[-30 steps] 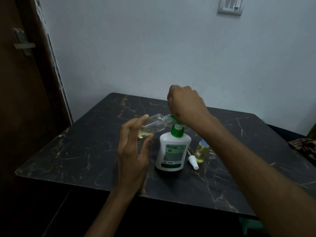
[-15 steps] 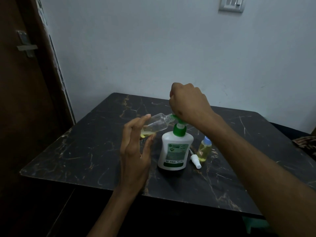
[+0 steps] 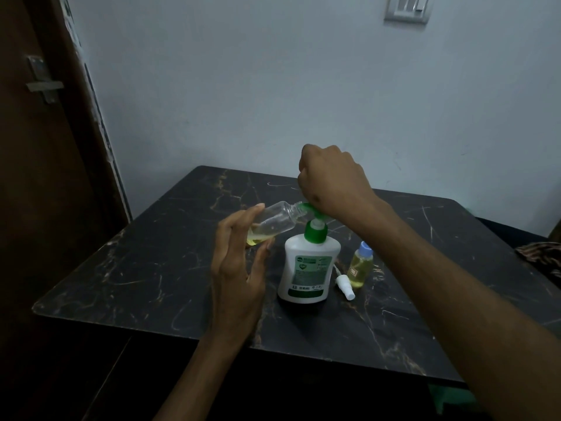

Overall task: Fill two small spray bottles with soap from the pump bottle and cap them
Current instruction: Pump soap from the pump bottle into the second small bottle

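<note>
Two hands are working at one junction. At left, we are seeing the left hand pinching the base of the clear spray bottle between thumb and fingertips; its long axis is lying nearly level, neck pointing right and meeting the green nozzle of the pump bottle. Above, the right hand, fingers curled, is pressing the pump head. Rightward, a white spray cap is lying beside a filled, blue-capped small bottle.

Bare forearms, bare hands, sleeves unseen.
</note>
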